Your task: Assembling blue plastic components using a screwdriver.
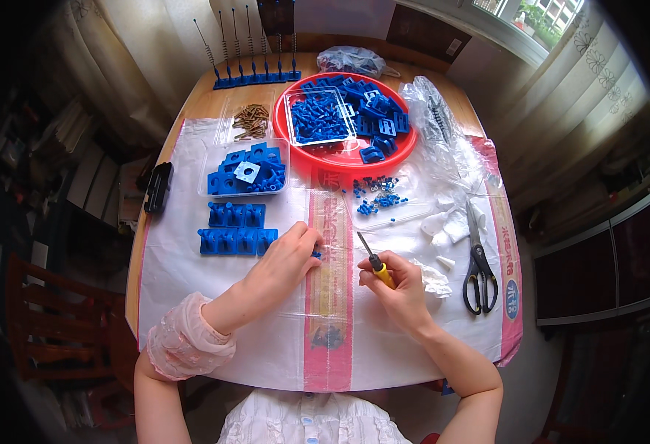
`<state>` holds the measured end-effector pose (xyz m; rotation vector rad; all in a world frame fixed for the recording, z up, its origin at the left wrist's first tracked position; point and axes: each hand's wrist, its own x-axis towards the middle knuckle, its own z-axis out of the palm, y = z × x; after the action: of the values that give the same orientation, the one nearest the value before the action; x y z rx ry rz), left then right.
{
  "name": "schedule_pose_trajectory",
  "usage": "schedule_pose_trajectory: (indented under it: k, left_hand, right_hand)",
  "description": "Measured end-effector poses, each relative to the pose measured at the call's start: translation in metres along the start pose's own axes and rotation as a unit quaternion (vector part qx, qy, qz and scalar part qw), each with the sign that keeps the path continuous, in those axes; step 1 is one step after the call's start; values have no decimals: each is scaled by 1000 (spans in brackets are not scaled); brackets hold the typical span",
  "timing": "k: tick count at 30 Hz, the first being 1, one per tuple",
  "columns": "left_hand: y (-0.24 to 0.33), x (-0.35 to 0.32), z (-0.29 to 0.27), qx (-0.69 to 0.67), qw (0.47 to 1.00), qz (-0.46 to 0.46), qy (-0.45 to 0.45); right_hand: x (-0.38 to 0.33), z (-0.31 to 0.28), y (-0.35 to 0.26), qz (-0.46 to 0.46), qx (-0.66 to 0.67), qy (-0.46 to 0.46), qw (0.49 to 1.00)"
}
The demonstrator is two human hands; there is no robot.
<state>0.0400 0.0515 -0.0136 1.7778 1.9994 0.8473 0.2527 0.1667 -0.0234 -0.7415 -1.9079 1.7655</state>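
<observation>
My right hand (pixel 399 283) grips a screwdriver (pixel 378 268) by its yellow and black handle, the shaft slanting up to the left. Over the middle of the sheet, my left hand (pixel 289 251) is closed with its fingertips together. A bit of a small blue plastic part (pixel 316 254) shows at those fingertips; the rest is hidden by the fingers. Left of that hand stand two rows of blue brackets (pixel 238 241). Small blue caps and metal nuts (pixel 380 196) lie scattered on clear plastic beyond the hands.
A red round tray (pixel 325 157) holds blue parts and a clear box. Nearer sits a clear tub (pixel 282 185) of blue plates, beside brass-coloured screws (pixel 251 122). Black scissors (pixel 479 277), crumpled tissue (pixel 434 280) and a plastic bag (pixel 439 126) lie right. Spring-topped rods (pixel 257 78) stand behind.
</observation>
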Motion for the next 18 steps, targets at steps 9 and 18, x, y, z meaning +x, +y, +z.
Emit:
schedule_pose_trajectory:
  k: [9,18]
  left_hand:
    - [6,16,17,-55,997,45,1]
    - [15,24,20,-27,999,36,-3]
  right_hand:
    - [0,1,-2,-1,2,2,1000]
    - [0,-2,0,-10,1,5,1000]
